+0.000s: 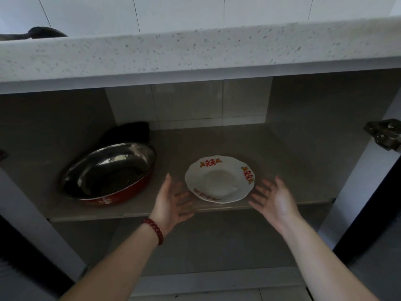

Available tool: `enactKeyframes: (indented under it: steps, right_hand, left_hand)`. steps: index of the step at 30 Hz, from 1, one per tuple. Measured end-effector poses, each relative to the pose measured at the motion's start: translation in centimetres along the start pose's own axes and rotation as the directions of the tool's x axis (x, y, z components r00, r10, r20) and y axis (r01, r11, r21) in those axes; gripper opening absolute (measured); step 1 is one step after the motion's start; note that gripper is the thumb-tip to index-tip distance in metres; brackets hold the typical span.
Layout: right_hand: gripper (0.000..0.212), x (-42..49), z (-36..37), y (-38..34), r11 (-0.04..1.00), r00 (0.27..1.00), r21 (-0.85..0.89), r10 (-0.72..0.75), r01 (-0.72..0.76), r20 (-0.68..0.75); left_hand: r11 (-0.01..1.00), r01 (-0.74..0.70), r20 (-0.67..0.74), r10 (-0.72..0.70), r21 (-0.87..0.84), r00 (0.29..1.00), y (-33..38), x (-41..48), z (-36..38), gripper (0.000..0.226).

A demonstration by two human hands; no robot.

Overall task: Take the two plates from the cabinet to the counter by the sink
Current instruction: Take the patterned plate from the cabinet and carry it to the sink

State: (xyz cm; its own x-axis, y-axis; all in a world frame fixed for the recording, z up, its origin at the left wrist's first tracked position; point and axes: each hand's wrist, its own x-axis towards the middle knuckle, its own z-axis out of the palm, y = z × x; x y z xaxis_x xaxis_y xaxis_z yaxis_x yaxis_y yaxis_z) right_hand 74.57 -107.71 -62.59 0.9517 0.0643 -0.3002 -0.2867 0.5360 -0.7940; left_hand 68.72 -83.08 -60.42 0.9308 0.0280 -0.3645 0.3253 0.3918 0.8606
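A white plate with red and gold markings on its scalloped rim (219, 179) lies on the cabinet shelf (282, 153), near its front edge. It looks like a stack, but I cannot tell how many plates there are. My left hand (173, 203) is open, palm turned inward, just left of the plate. On the plate's right side my right hand (273, 199) is open too, fingers spread. Neither hand touches the plate. The speckled stone counter (195, 53) runs above the cabinet opening.
A steel basin with a red outside (108, 172) sits on the shelf's left part, a dark object (128, 131) behind it. A metal door hinge (384, 133) sticks out at the right side wall. A dark pan edge (43, 32) shows on the counter at far left.
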Motion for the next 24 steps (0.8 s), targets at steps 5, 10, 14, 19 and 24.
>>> enactKeyframes:
  steps: [5,10,14,19,24]
  right_hand:
    - [0.039,2.1,1.8,-0.3,0.975,0.997,-0.216,-0.067,0.056,-0.043]
    - [0.042,2.7,2.0,-0.1,0.983,0.997,-0.176,-0.068,0.059,-0.046]
    - [0.055,3.0,0.7,-0.4,0.982,0.993,-0.180,-0.069,0.051,-0.092]
    - [0.055,3.7,1.1,-1.3,0.993,0.992,-0.117,-0.044,0.030,-0.119]
    - [0.056,3.7,1.6,-1.3,0.996,0.994,-0.088,-0.030,0.020,-0.109]
  left_hand:
    - [0.999,0.007,-0.005,-0.007,0.038,1.000,2.1,2.1,0.2,0.088]
    - [1.000,0.017,-0.012,-0.017,-0.023,1.000,2.8,2.7,1.0,0.085]
    - [0.998,0.059,0.053,-0.058,-0.011,0.997,2.3,2.3,-0.3,0.090]
    - [0.997,0.070,0.004,-0.070,-0.017,0.998,2.8,3.2,-0.2,0.090]
    - [0.992,0.078,0.007,-0.077,-0.099,0.997,3.5,3.5,0.7,0.089]
